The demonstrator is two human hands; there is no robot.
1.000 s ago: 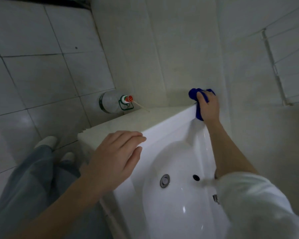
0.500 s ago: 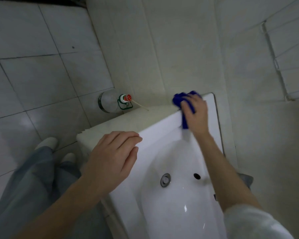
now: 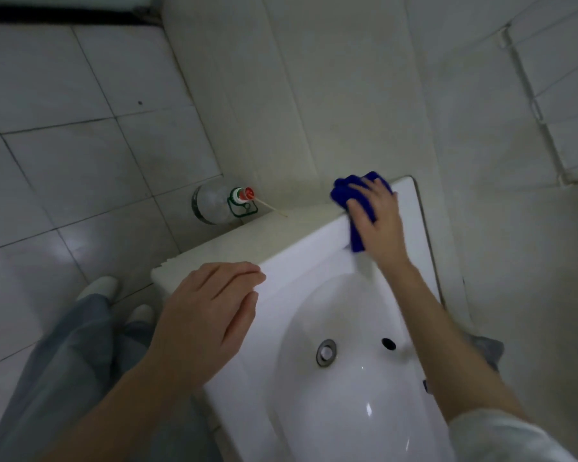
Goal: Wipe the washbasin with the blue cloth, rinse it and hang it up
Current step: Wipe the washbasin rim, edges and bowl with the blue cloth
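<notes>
The white washbasin (image 3: 301, 258) fills the lower middle, with its drain (image 3: 326, 352) and overflow hole (image 3: 388, 343) showing in the bowl. My right hand (image 3: 379, 221) presses the bunched blue cloth (image 3: 346, 190) onto the basin's far rim, near the corner by the wall. The cloth sticks out beyond my fingers and hangs a little over the rim's inner edge. My left hand (image 3: 207, 315) rests flat on the basin's near left rim, fingers together, holding nothing.
A clear plastic bottle (image 3: 214, 203) with a red cap and green handle stands on the floor by the wall, left of the basin. A thin stick (image 3: 271, 207) pokes from it. My trouser legs and white shoes (image 3: 102, 288) are at lower left. Tiled walls rise behind.
My right hand slid the blue cloth leftward along the far rim from the wall corner, then back slightly to the right. The left hand stayed on the rim.
</notes>
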